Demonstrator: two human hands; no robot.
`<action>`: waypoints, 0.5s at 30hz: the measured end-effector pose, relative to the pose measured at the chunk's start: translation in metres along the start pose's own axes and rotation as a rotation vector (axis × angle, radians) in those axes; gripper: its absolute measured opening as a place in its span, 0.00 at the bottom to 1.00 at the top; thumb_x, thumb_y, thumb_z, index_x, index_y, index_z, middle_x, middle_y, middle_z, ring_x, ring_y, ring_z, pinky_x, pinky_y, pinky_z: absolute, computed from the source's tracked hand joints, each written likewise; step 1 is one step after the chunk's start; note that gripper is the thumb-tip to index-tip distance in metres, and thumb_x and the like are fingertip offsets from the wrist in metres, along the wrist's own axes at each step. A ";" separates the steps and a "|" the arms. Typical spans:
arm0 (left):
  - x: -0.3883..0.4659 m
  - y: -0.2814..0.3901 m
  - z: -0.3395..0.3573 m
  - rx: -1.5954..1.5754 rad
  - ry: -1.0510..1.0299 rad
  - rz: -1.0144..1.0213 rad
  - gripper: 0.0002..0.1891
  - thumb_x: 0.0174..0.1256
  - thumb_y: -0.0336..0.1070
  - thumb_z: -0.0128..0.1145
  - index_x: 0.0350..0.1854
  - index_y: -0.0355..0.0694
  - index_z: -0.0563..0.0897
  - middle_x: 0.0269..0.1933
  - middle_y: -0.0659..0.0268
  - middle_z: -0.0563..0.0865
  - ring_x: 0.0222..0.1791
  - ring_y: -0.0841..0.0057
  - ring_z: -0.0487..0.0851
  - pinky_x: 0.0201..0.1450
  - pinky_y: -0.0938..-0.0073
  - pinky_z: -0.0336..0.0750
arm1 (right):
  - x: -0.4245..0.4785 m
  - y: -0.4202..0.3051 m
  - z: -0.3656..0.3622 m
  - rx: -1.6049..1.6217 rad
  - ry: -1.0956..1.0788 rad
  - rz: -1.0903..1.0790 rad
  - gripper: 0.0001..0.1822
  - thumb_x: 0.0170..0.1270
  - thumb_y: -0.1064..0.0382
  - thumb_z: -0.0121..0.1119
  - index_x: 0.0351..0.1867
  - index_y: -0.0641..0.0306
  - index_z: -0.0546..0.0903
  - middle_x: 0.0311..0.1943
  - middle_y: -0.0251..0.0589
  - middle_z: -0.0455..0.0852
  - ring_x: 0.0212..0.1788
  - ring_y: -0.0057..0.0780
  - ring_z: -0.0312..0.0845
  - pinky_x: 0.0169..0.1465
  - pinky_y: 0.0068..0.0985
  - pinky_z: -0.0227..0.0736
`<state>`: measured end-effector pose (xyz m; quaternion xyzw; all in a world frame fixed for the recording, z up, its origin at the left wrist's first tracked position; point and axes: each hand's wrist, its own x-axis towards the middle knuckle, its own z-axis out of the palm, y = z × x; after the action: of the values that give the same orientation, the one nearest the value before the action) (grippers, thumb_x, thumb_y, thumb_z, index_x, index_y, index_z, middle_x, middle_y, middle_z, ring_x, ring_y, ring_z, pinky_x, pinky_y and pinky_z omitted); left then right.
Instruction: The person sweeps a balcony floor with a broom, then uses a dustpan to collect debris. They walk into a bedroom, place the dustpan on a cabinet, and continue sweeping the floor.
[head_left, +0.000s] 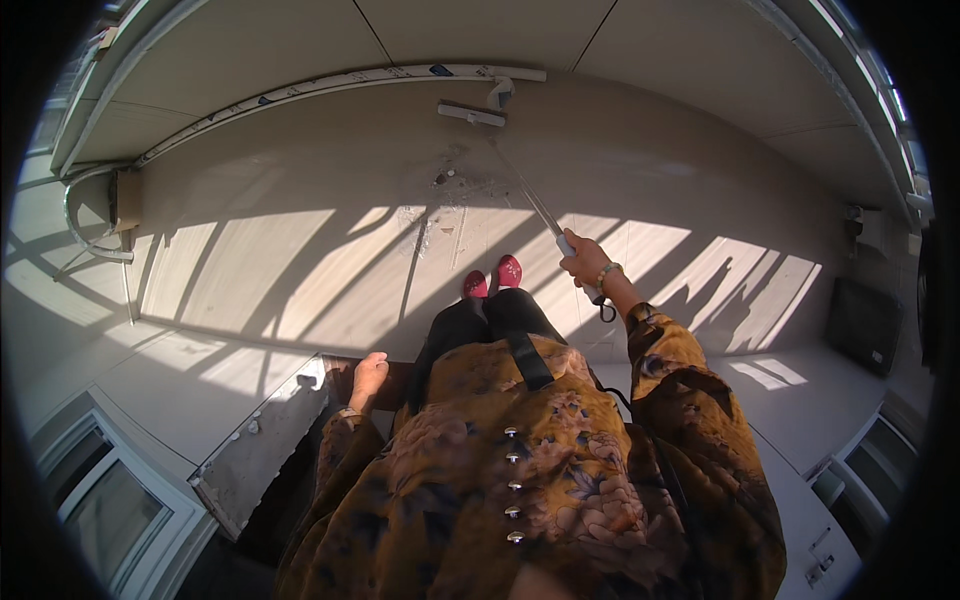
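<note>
My right hand (586, 260) is closed around the grip of a long-handled broom (544, 210), a beaded bracelet on its wrist. The broom's wide white head (471, 115) rests on the floor ahead, near the far wall. Between the head and my red shoes (509, 271) lies a patch of debris (450, 180), with dark bits, dust and what looks like clear plastic scraps. My left hand (370, 373) hangs low at my side, near the rough edge of a doorway; its fingers are curled and partly hidden, and nothing shows in it.
A long wrapped pipe or trim strip (337, 77) lies along the far wall. At the left stand a cardboard box (128, 200) and a curved hose (71, 214). A dark flat panel or case (864, 325) is at the right. A broken wall edge (262, 442) is beside my left arm.
</note>
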<state>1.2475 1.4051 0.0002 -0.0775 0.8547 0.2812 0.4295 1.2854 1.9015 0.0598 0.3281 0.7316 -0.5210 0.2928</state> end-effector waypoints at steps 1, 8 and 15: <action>-0.005 -0.001 0.000 0.001 0.014 0.102 0.15 0.53 0.35 0.50 0.43 0.38 0.78 0.39 0.53 0.82 0.42 0.63 0.80 0.48 0.71 0.72 | 0.022 -0.008 0.006 -0.115 0.032 0.011 0.37 0.49 0.67 0.48 0.64 0.63 0.53 0.21 0.41 0.74 0.15 0.25 0.70 0.20 0.23 0.68; -0.033 -0.005 -0.008 0.165 0.004 0.141 0.15 0.54 0.37 0.47 0.43 0.38 0.77 0.39 0.53 0.81 0.42 0.61 0.79 0.46 0.67 0.72 | 0.028 0.029 0.071 -0.433 -0.062 0.083 0.30 0.50 0.71 0.40 0.59 0.62 0.56 0.31 0.55 0.79 0.19 0.38 0.77 0.23 0.30 0.73; -0.015 -0.056 -0.040 0.255 0.009 0.328 0.16 0.54 0.39 0.46 0.42 0.38 0.77 0.36 0.50 0.81 0.40 0.59 0.79 0.43 0.65 0.72 | -0.111 0.034 0.077 -0.194 -0.068 0.127 0.34 0.50 0.68 0.51 0.63 0.53 0.58 0.22 0.46 0.79 0.16 0.29 0.73 0.22 0.27 0.70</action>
<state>1.2508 1.3352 0.0077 0.1164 0.8863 0.2365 0.3807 1.3869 1.8173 0.1037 0.3261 0.7460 -0.4389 0.3801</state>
